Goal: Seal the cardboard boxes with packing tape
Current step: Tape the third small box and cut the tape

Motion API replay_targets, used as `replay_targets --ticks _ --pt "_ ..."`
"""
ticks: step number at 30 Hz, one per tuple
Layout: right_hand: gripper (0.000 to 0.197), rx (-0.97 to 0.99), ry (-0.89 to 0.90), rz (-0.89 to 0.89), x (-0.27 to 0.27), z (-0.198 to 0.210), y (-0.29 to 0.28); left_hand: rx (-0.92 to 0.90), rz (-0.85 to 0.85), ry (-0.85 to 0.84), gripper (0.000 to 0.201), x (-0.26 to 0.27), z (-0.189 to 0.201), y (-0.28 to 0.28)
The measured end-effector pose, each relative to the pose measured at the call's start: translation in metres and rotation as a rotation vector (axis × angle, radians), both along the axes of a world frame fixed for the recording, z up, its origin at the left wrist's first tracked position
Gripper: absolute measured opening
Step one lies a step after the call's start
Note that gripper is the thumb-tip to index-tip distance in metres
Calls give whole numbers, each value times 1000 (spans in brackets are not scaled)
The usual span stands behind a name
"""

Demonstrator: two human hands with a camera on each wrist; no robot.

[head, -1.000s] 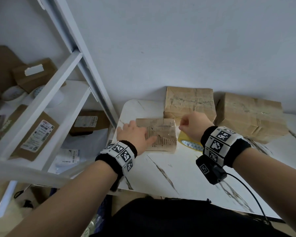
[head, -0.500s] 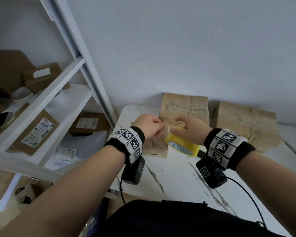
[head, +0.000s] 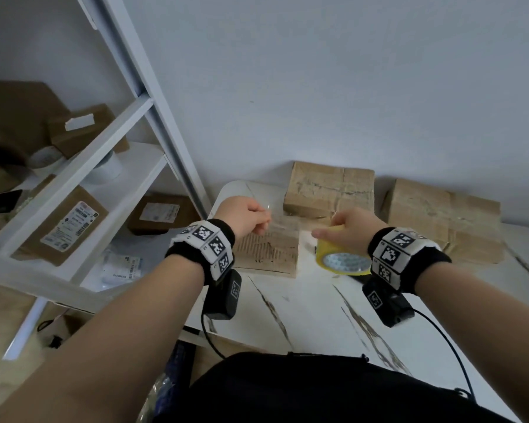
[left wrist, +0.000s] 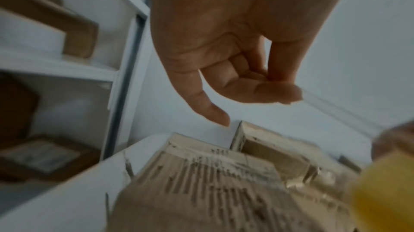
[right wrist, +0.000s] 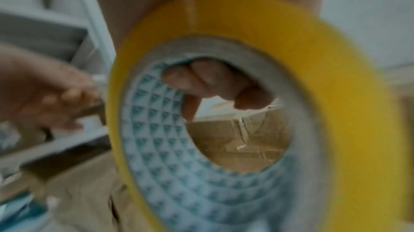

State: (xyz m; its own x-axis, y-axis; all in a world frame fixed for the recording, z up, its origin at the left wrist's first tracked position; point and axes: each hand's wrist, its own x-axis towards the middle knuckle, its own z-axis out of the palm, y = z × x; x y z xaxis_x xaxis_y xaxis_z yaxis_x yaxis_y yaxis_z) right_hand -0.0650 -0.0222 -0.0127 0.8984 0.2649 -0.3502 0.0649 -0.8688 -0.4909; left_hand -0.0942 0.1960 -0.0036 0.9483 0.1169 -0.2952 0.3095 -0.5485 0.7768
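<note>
Glossy yellow tape roll [head: 342, 257], patterned cardboard core, gripped by right hand [head: 353, 228] just right of the scuffed flat box [head: 269, 251] on the marbled table [head: 312, 312]; left hand [head: 246, 216] pinches its clear tape strip [head: 283, 222] above that box.

A white shelf unit [head: 126, 117] stands off the tabletop's [head: 312, 303] left edge. On its upper shelf sit white rolls [head: 104, 169] and a brown package [head: 83, 129] with a white strip; lower down, labelled brown parcels [head: 64, 227] — one [head: 161, 213] near the tabletop's far-left corner — and a clear bag [head: 121, 265]. A black cable [head: 449, 343] trails over the near-right edge.
</note>
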Motion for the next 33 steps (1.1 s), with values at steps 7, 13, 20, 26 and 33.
replay_targets --ticks 7,13,20,26,33 --pt "46 213 136 -117 8 -10 -7 28 120 51 20 -2 -14 36" --pt "53 -145 37 -12 11 -11 -7 11 175 77 18 -9 -29 57" --pt "57 -30 55 -127 9 -20 3 -43 313 83 22 -14 -44 80" --pt "53 -181 66 -154 9 -26 10 79 205 90 40 -15 -61 83" --pt "50 -272 62 -144 10 -22 28 81 187 110 39 -14 -72 96"
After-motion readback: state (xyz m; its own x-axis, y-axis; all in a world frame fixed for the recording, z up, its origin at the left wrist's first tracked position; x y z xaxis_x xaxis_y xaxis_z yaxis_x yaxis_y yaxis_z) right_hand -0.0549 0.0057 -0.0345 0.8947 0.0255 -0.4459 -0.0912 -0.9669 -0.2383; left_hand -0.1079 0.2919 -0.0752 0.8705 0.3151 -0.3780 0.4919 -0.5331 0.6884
